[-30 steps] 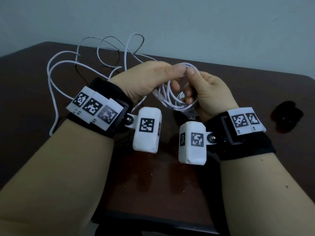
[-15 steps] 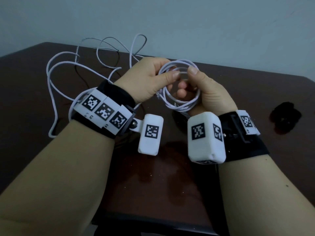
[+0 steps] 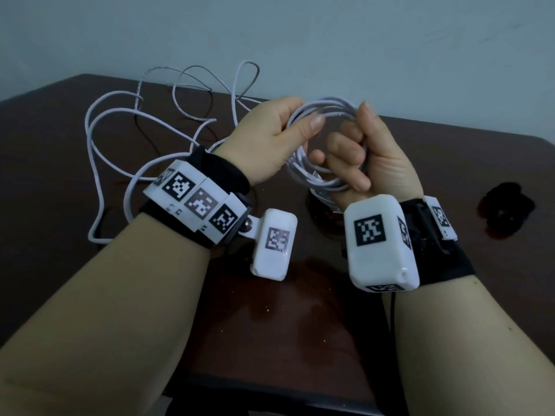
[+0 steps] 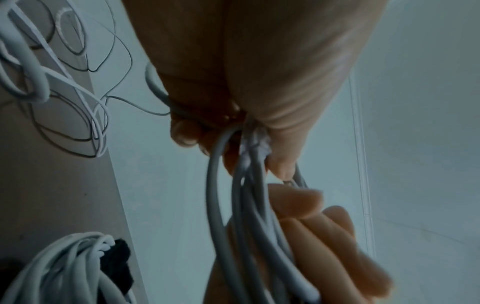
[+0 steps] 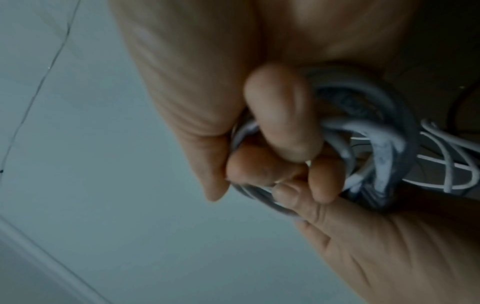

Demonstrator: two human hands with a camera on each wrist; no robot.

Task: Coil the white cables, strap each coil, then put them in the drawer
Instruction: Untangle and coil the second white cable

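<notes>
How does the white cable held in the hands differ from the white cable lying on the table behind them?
The held cable is wound into a tight round coil; the loose cable sprawls in wide, uneven loops. The held cable is lifted off the table, gripped by the left hand and the right hand; neither hand visibly grips the loose cable. Both are white and thin, and neither shows a strap.

Glossy dark wood table [image 3: 270, 340], smooth white cable [image 3: 324, 108]

Dim, bluish light is washing all three views; wrist pictures are blurring badly, edges bending, tabletop [image 3: 300, 325] faintly gleaming
</notes>
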